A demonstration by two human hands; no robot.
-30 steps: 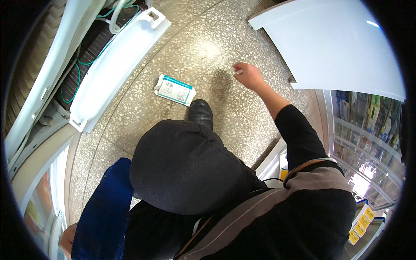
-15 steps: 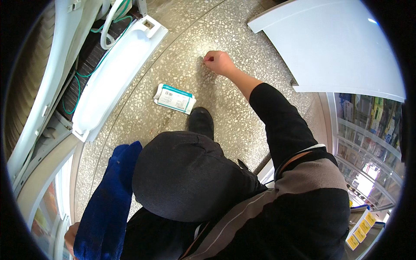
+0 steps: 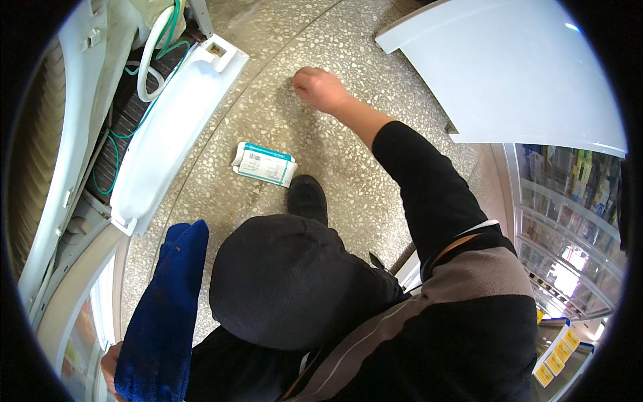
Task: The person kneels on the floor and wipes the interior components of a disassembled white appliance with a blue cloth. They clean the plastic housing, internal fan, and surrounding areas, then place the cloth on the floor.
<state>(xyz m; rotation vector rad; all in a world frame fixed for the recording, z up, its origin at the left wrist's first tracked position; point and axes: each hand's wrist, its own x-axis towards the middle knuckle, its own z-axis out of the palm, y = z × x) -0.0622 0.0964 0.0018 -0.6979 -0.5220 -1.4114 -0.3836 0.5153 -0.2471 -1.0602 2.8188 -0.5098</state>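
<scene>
My right hand [image 3: 320, 90] is stretched out low over the speckled floor [image 3: 365, 191], its fingers curled in. Whatever they hold, if anything, is hidden. A small white and teal cardboard box [image 3: 265, 165] with an open end flap lies on the floor by the tip of my dark shoe [image 3: 308, 199]. At the lower left edge shows part of my left hand [image 3: 110, 365], beside a long dark blue cloth [image 3: 164, 311]. The cloth covers most of that hand, so its fingers and grip are hidden.
Left stands an opened appliance with ribbed insulation [image 3: 37, 174], a white trough-shaped tray [image 3: 171, 127], a pale hose [image 3: 143, 84] and a green wire [image 3: 120, 137]. A large white panel [image 3: 516, 74] juts in at upper right, above glass shelves [image 3: 569, 221] of packaged goods.
My right hand has moved left and slightly away from me, and its fingers now look more tucked under. Cloth and box lie much as before; the view has shifted slightly.
</scene>
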